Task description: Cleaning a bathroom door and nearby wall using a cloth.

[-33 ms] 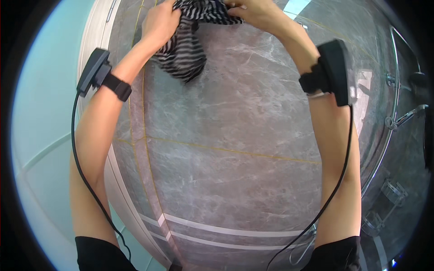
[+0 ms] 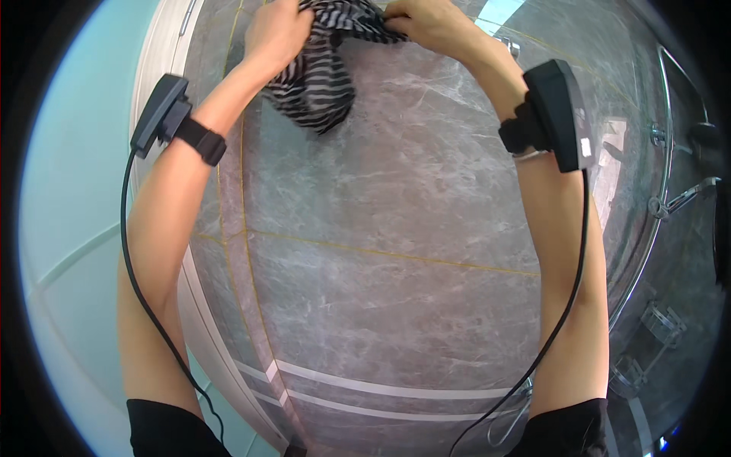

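Observation:
A black-and-white striped cloth (image 2: 316,87) hangs bunched at the top of the view, partly cut off by the upper edge. My left hand (image 2: 278,32) grips it on its left side, fingers curled into the fabric. On the other side, my right hand (image 2: 426,21) pinches a gathered end of the same cloth. Between the two hands the fabric stretches across, and a loose fold droops below my left hand. Whether it is a garment cannot be made out. Each wrist carries a strapped black device with a cable.
Grey marbled tile (image 2: 396,175) with thin gold lines lies beyond my arms. A pale door frame (image 2: 209,320) and light-blue panel (image 2: 76,190) run along the left. To the right are a chrome shower rail (image 2: 668,137), a hand-shower holder (image 2: 685,196) and a wall rack (image 2: 659,327).
Both hands have shifted slightly, my left one to the right. The hanging fold of cloth has moved a little right and up. Both hands keep their hold.

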`<state>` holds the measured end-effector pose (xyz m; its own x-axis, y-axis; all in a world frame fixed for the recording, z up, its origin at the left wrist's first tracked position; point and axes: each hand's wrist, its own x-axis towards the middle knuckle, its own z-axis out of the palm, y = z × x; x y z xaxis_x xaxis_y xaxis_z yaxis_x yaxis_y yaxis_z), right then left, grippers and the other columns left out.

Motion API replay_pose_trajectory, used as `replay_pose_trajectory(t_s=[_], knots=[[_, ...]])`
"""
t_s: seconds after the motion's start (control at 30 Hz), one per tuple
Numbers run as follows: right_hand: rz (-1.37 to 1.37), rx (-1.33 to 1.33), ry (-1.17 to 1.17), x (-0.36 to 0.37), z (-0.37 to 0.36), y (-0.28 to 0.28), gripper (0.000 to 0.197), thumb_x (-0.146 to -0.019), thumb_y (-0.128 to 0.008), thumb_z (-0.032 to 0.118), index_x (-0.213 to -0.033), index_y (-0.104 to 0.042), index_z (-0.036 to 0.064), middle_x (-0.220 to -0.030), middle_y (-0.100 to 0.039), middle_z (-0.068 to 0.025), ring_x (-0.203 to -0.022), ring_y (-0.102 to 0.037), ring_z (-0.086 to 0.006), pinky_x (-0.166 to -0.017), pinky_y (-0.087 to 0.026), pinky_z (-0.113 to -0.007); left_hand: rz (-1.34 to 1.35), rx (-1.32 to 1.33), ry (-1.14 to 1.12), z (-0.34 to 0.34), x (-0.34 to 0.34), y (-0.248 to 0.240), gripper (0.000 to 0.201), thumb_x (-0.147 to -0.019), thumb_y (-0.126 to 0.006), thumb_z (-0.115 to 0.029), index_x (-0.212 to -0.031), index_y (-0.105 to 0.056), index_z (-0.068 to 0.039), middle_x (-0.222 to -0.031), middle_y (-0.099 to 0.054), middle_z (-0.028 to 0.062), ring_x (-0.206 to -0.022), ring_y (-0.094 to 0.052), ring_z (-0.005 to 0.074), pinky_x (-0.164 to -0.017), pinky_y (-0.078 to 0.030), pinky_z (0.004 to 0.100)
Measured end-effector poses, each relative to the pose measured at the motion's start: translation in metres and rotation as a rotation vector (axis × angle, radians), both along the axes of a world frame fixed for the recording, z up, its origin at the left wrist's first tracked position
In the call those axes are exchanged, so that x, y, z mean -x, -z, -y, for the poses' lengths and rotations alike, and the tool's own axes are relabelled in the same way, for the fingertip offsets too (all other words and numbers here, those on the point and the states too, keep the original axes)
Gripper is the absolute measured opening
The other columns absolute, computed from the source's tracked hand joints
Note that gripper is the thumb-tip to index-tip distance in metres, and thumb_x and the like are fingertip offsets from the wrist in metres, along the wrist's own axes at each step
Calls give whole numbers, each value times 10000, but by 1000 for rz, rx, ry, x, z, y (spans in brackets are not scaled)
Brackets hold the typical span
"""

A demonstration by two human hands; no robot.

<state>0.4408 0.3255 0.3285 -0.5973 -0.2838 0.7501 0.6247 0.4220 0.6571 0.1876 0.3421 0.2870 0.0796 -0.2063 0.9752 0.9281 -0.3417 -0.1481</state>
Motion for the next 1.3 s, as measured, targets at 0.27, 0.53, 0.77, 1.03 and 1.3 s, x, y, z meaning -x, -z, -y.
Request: replay_pose_trajectory(t_s=[0.27, 0.53, 0.77, 1.03, 1.3], knots=[[118, 308, 514, 1, 21, -21, 208, -746, -588, 116, -878, -700, 2, -851, -668, -232, -805, -650, -381, -703, -503, -446, -80, -30, 106, 7, -80, -9, 156, -813, -544, -91, -924, -587, 10, -860, -637, 263, -858, -612, 442, -740, -478, 516], [208, 140, 593, 11, 0, -38, 278, -748, -645, 199, -922, -693, -12, -878, -674, -227, -823, -653, -380, -694, -503, -437, -60, 14, 123, -1, -74, -13, 163, -789, -569, -97, -903, -618, 9, -845, -643, 264, -836, -624, 442, -728, -493, 505], [-124, 656, 389, 7, -1, -24, 348, -817, -595, 288, -1011, -705, 22, -902, -701, -181, -834, -654, -273, -745, -493, -357, -99, 80, 207, -6, -63, -16, 200, -791, -568, -127, -899, -636, 28, -876, -638, 281, -878, -614, 451, -761, -487, 495], [-622, 823, -284, -20, -9, -58, 168, -828, -557, 126, -841, -672, 5, -737, -672, -128, -634, -613, -309, -609, -476, -387, -108, 91, 366, 0, -63, -10, 221, -810, -566, -154, -936, -631, 16, -912, -648, 253, -901, -617, 430, -774, -483, 497], [-205, 13, 135, -20, -14, -47, 168, -720, -584, 82, -842, -680, 19, -784, -654, -233, -781, -647, -389, -704, -500, -473, -31, -263, 42, 1, -77, -25, 112, -839, -562, -149, -902, -600, -64, -857, -640, 224, -825, -630, 417, -714, -492, 509]])
